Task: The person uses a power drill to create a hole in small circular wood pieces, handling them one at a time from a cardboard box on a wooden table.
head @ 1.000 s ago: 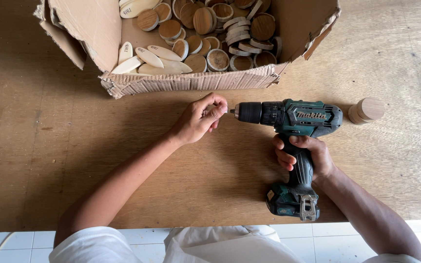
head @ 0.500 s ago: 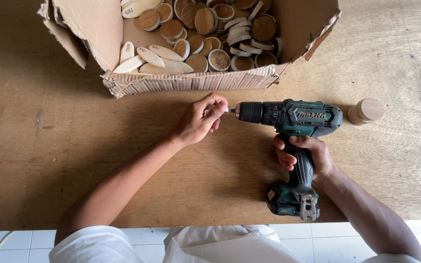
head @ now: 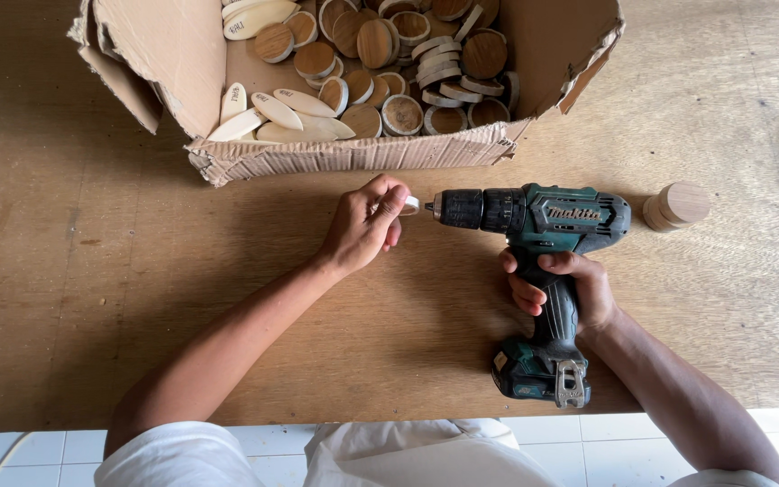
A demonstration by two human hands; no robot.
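My right hand (head: pixel 563 290) grips the handle of a teal and black cordless drill (head: pixel 534 236) that lies flat over the wooden table (head: pixel 119 298), its chuck pointing left. My left hand (head: pixel 367 224) pinches a small pale wooden piece (head: pixel 409 205) right at the drill's tip. The piece is mostly hidden by my fingers. Just beyond both hands stands a torn cardboard box (head: pixel 344 153) holding several round and oval wooden pieces (head: pixel 389 54).
A small round wooden cap (head: pixel 676 206) sits on the table to the right of the drill. A dark shadow falls at the table's far right edge. White floor tiles (head: pixel 615 442) and my white clothing (head: pixel 335 455) show along the bottom.
My left hand has shifted slightly, fingers now holding the small piece out against the drill tip. The drill and right hand have hardly moved.
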